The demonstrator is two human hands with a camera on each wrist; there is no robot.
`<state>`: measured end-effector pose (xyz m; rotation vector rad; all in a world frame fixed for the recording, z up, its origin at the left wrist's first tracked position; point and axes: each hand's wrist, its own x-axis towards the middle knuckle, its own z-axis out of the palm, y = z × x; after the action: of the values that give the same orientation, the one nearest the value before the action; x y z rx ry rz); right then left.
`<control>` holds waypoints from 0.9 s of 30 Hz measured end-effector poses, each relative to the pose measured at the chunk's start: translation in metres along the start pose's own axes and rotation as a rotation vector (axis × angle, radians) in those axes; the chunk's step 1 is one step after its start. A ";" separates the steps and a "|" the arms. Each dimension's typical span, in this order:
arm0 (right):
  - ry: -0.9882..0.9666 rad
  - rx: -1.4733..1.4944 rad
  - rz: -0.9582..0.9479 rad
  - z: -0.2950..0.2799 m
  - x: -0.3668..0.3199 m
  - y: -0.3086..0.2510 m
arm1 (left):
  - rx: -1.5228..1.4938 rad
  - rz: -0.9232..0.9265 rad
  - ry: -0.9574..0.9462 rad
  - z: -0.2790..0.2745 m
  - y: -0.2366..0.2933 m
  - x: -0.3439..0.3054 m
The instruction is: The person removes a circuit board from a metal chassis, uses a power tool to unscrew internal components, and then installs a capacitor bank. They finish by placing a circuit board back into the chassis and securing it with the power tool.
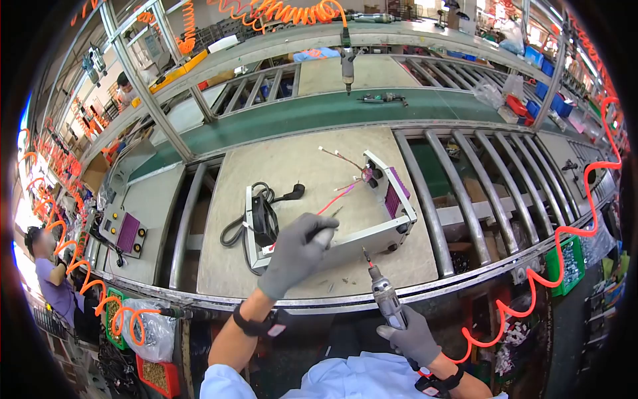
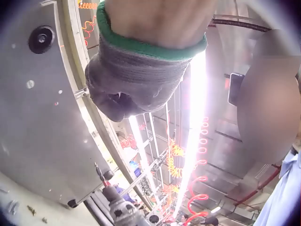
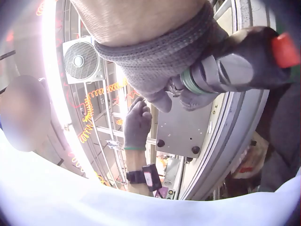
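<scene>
My gloved left hand (image 1: 296,251) hovers over the near side of a grey metal casing (image 1: 359,241), its fingers curled. A small pointed metal piece (image 2: 120,95) glints between those fingers in the left wrist view. My gloved right hand (image 1: 417,338) grips an air screwdriver (image 1: 387,298), whose bit points up toward the casing's near edge without touching it. The casing has a purple vented panel (image 1: 397,193) at its right and round dark feet. Inside it, a black power cord (image 1: 264,216) with a plug lies at the left, and loose wires (image 1: 342,159) stick up at the right.
A pale board (image 1: 219,266) on a roller conveyor (image 1: 465,193) carries the casing and some loose screws (image 1: 330,287). Another tool (image 1: 347,66) hangs from an orange coiled hose. A red coiled hose (image 1: 531,279) runs along the right. Parts bins (image 1: 158,376) stand below the bench edge.
</scene>
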<state>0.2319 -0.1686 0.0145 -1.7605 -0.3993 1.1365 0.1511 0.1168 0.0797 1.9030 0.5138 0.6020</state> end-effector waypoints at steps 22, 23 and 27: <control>-0.097 0.092 0.101 0.006 0.000 -0.021 | 0.060 -0.354 -0.604 0.026 -0.049 0.084; -0.109 0.106 0.121 0.006 -0.001 -0.023 | 0.066 -0.346 -0.607 0.026 -0.048 0.084; -0.136 0.140 0.140 0.005 -0.002 -0.027 | 0.050 -0.339 -0.597 0.027 -0.050 0.084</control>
<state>0.2319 -0.1547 0.0378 -1.6145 -0.2736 1.3555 0.2291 0.1665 0.0394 1.8682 0.4427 -0.2031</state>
